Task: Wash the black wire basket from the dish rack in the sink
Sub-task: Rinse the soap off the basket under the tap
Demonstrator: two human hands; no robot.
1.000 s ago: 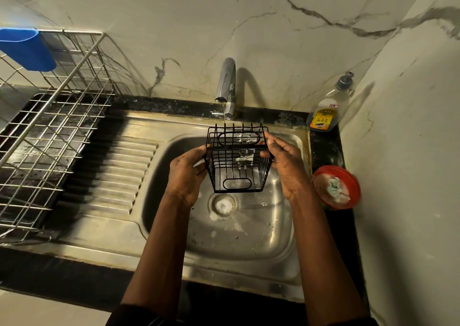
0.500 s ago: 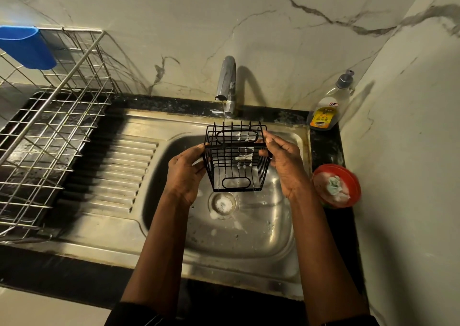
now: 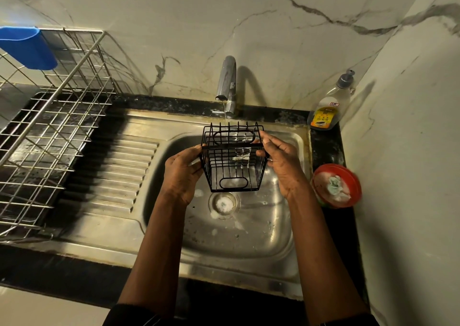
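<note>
Black wire basket (image 3: 232, 161) hangs over the sink (image 3: 249, 238) basin, held from both sides. The left hand (image 3: 183, 174) grips its wall at 9 o'clock, and the right hand (image 3: 281, 161) pinches the rim at 3 o'clock. A thin stream falls from the tap (image 3: 227, 82) at 12 o'clock and reaches only the far edge. White foam (image 3: 240, 156) sits on the inner wires, so the person should probably tilt and turn the basket slowly under the water until every side is rinsed.
</note>
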